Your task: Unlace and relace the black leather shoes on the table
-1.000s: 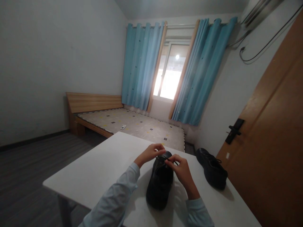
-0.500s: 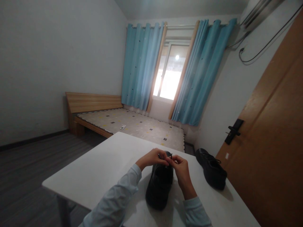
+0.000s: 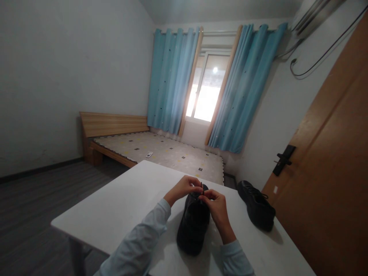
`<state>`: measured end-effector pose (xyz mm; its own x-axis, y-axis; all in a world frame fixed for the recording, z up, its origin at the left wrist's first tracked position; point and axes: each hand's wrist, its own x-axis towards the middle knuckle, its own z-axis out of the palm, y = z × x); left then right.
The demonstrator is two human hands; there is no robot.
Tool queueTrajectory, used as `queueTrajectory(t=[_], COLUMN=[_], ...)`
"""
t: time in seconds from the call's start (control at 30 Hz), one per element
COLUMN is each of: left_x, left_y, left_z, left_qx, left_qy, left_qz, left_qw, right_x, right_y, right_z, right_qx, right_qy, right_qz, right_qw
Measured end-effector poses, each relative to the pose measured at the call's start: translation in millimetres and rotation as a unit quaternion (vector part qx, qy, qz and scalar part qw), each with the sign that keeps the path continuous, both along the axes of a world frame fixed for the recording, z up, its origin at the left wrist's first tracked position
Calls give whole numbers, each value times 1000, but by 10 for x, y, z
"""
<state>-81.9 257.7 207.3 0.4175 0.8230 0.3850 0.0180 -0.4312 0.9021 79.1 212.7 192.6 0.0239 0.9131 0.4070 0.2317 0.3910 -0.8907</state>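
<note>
**Both hands pinched on the lace**

Left hand [image 3: 184, 188] and right hand [image 3: 216, 206] closed, fingertips pinching the black lace [image 3: 201, 189] above the near shoe [image 3: 194, 224]. Drawn closer together than half a second ago, lace ends pulled in. Shoe on the white tabletop [image 3: 120, 207], directly under both hands; second shoe [image 3: 257, 211] well apart, right.

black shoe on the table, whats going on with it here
A person in light blue sleeves has both hands at the far end of the black shoe, which lies on the white table. The left hand and right hand meet over the shoe and pinch its lace between the fingertips. A second black shoe sits untouched to the right, near the table's edge by the wooden door. A bed and blue curtains are behind.
</note>
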Motion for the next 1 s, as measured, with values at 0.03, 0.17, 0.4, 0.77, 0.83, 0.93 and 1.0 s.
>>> queueTrajectory(t=[0.03,0.17,0.4,0.77,0.83,0.93,1.0], left_x=[3,12,33,114,133,159,178], left_y=[-7,-45,-92,-128,-164,-234,-282], left_z=[5,32,71,71,95,148,185], left_qx=[-4,-11,-12,-25,-18,4,21], left_qy=[3,9,7,-54,-48,-16,16], left_qz=[-2,-13,-18,-80,-95,-97,-81], left_qw=[1000,1000,1000,995,994,995,996], right_x=[-3,-13,11,-3,3,11,14], right_y=[1,9,53,64,72,82,85], right_z=[-6,-28,-68,-97,-103,-101,-98], right_qx=[0,4,71,35,29,25,26], right_qy=[-6,-10,-86,-136,-133,-133,-129], right_qz=[-3,-15,-57,37,45,61,69], right_qw=[1000,1000,992,989,990,989,989])
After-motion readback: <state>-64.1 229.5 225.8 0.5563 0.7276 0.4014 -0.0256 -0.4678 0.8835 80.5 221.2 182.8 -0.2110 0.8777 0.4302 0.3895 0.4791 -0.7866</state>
